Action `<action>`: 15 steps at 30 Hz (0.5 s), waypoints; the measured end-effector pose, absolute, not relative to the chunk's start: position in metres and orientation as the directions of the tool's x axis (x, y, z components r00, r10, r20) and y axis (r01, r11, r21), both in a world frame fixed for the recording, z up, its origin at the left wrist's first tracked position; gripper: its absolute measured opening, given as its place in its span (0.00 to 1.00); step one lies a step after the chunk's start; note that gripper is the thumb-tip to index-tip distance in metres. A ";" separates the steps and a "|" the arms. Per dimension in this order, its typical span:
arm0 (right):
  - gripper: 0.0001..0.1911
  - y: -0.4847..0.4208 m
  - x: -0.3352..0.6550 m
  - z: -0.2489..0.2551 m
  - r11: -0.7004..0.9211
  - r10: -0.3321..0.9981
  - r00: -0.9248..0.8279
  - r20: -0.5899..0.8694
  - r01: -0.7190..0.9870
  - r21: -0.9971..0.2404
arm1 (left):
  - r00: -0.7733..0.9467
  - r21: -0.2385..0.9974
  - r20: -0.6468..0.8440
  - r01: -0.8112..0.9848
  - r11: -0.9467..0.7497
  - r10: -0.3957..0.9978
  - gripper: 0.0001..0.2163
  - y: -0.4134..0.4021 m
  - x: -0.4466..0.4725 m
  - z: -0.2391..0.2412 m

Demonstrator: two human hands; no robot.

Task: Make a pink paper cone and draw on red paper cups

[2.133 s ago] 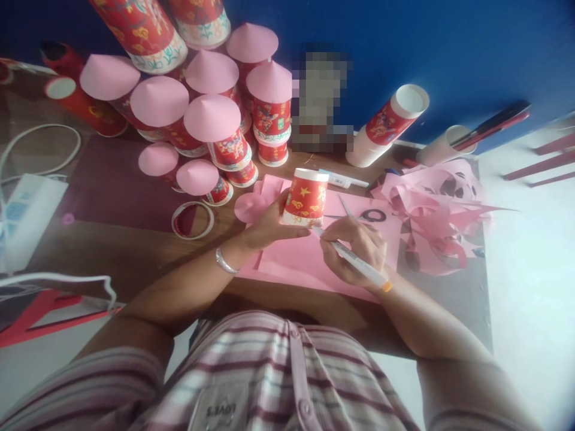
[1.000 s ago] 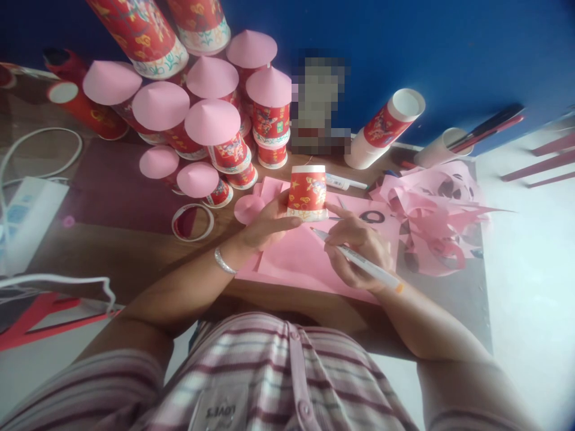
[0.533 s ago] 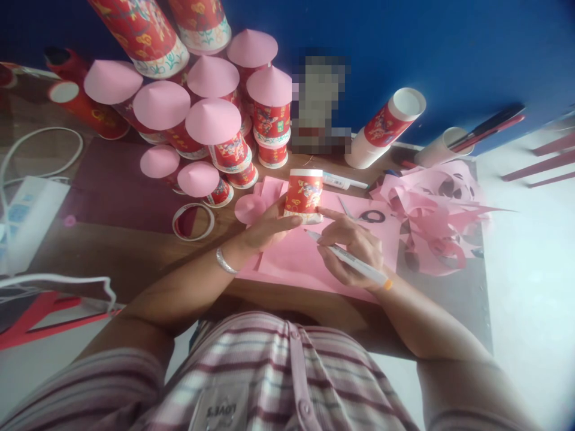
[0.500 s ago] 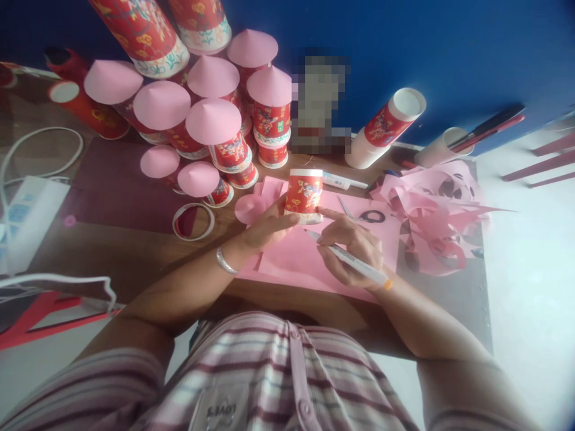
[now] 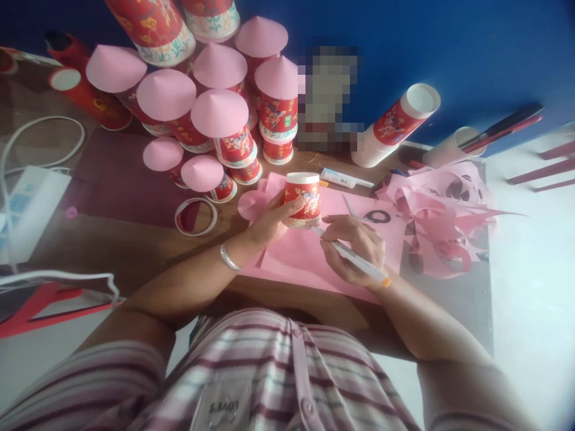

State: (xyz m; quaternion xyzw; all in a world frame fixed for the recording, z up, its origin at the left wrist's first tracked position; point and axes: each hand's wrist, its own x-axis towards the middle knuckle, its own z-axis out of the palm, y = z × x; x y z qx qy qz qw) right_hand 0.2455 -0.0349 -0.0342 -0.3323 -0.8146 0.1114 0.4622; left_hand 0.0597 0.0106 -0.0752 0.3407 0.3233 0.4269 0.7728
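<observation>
My left hand [image 5: 272, 222] is wrapped round a red decorated paper cup [image 5: 306, 200] with white bands at both ends, held upright over pink paper sheets [image 5: 296, 257]. In my right hand [image 5: 353, 245] is a white marker pen [image 5: 359, 262] with an orange end, its tip close to the cup's lower edge; whether it touches I cannot tell. A pink paper disc [image 5: 252, 205] lies just left of the cup. Scissors with dark handles [image 5: 377, 216] rest on the pink paper, right of my right hand.
Red cylinders with pink paper cones [image 5: 220, 114] crowd the back left. A roll of tape [image 5: 196, 216] lies before them. Pink paper scraps [image 5: 442, 221] heap at the right. A capped marker [image 5: 344, 178], a red-and-white tube [image 5: 395, 126] and a pen holder [image 5: 453, 148] are behind.
My left thumb has moved up onto the cup's side, and the cup is tilted so its top rim shows more. My right index finger has drawn back from the cup. The view has shifted slightly.
</observation>
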 end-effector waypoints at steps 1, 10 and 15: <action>0.10 -0.035 0.245 -0.034 0.751 0.647 -0.353 0.676 0.447 -0.486 | 0.428 0.796 -0.204 -0.451 0.403 0.881 0.18 0.011 0.060 -0.076; 0.09 -0.036 0.244 -0.035 0.757 0.641 -0.365 0.676 0.449 -0.475 | 0.435 0.805 -0.187 -0.446 0.391 0.881 0.17 0.010 0.059 -0.081; 0.09 -0.036 0.244 -0.036 0.751 0.650 -0.380 0.658 0.458 -0.476 | 0.446 0.784 -0.183 -0.471 0.404 0.876 0.16 0.011 0.060 -0.080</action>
